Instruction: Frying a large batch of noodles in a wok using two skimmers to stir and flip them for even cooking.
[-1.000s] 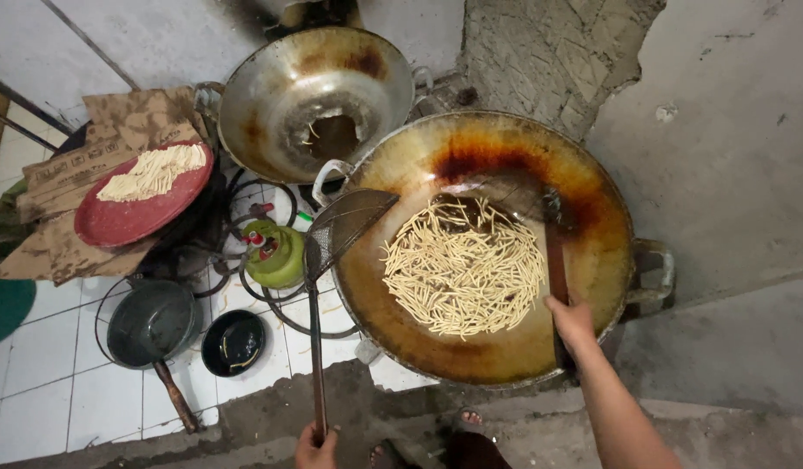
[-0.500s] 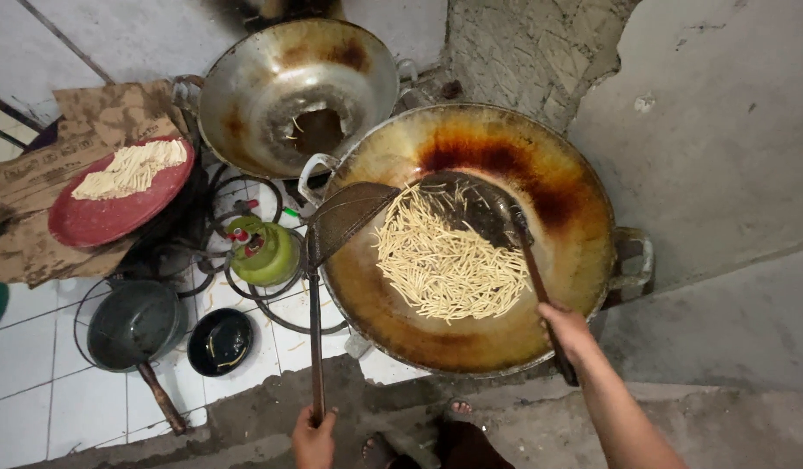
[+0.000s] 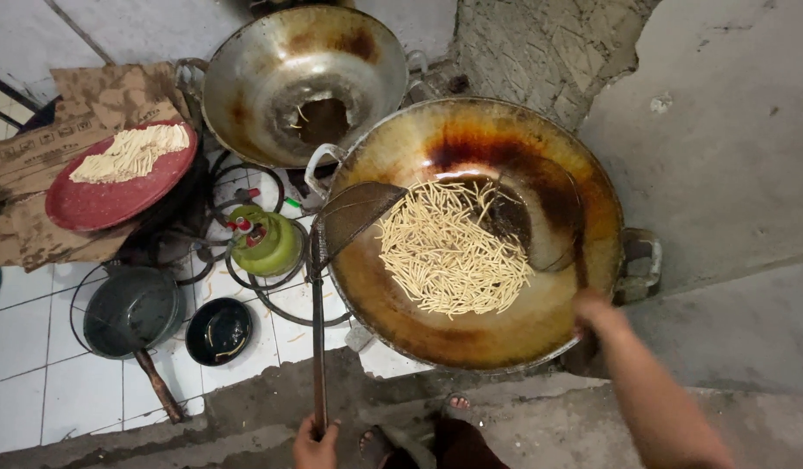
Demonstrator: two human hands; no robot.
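A large wok [image 3: 393, 287] of brown oil holds a floating mass of pale dough sticks [image 3: 449, 252]. My left hand [image 3: 316, 443] at the bottom edge grips the long handle of a wire mesh skimmer [image 3: 354, 213], whose scoop rests tilted on the wok's left rim beside the sticks. My right hand [image 3: 597, 311] holds the handle of a second skimmer [image 3: 540, 217], whose head lies in the oil at the right of the sticks.
An empty steel wok [image 3: 245, 95] sits behind. A red tray [image 3: 89, 204] with raw sticks lies on cardboard at left. A green gas cylinder [image 3: 264, 243] with hoses, a grey pan [image 3: 132, 313] and a small black bowl [image 3: 219, 330] stand on the white tiles. My sandalled feet [image 3: 454, 408] are on concrete.
The right-hand skimmer has swung from the wok's far side toward its right side. The sticks have gathered left of it. The left skimmer stays on the rim.
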